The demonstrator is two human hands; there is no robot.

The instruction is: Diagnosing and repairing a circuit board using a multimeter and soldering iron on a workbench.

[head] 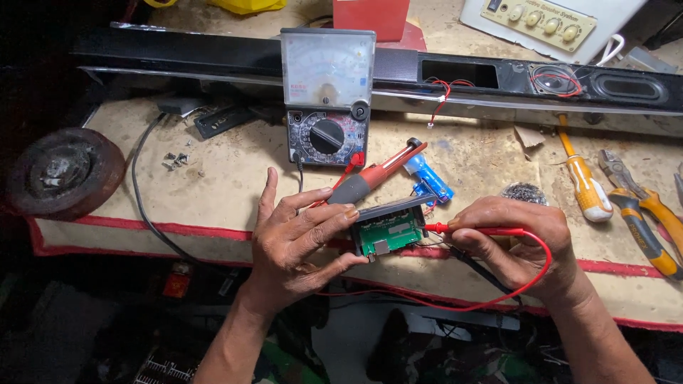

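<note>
While a dark round disc (65, 171) sits at the bench's far left, the left hand (299, 245) has its fingers curled around a small black module with a green circuit board (388, 233), held just above the near edge of the workbench (213, 178). Behind it stands an analog multimeter (328, 96) — propped against a long black speaker bar (498, 78). The right hand (523, 238) pinches a red test probe (469, 230), its tip touching the board's right side. Farther right lie a yellow-handled screwdriver (585, 181) and pliers (644, 213).
</note>
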